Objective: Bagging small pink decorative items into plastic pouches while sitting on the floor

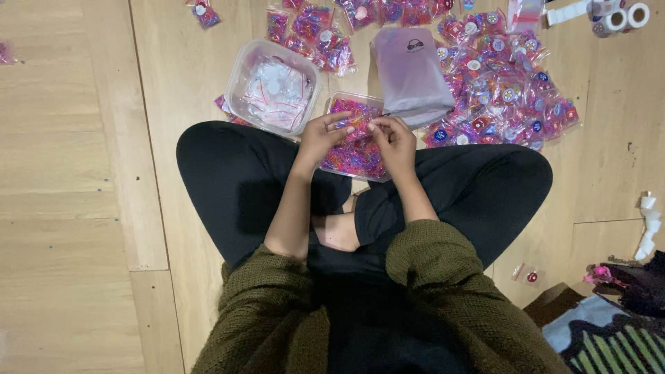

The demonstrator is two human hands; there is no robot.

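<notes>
I sit cross-legged on a wooden floor. My left hand (322,135) and my right hand (393,142) meet over a clear plastic tray (341,97) full of small pink and multicoloured elastic bands (357,156). Both hands pinch a small clear bag of bands (360,126) between the fingertips, just above the tray. How the bag's mouth stands is too small to tell. Left of this tray stands another clear tub (242,76) holding empty small zip bags (277,93).
Several filled pink packets (506,90) lie spread at the upper right and along the top edge. A grey-lilac pouch (410,69) lies beside the tray. Tape rolls (616,15) sit at the top right. A patterned mat (609,339) is at the lower right.
</notes>
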